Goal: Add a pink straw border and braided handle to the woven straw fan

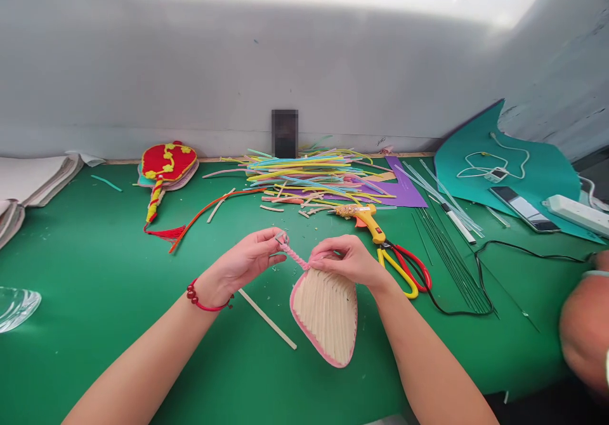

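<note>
A fan [328, 320] held across its handle [297, 257].
The left hand [245, 261] pinches the handle's tip, other fingers loosely spread; the right hand [349, 260] pinches closed at its base, seemingly to steady it, blade toward five o'clock. From the blade, the glue gun [364, 214] at one and scissors [412, 266] at two lie probably for right-hand reach; stems [304, 174] heap at twelve, perhaps to free working space.

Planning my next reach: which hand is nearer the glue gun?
Right. The right hand is on the near side of the glue gun, close to it; the left hand is farther away, to its left.
</note>
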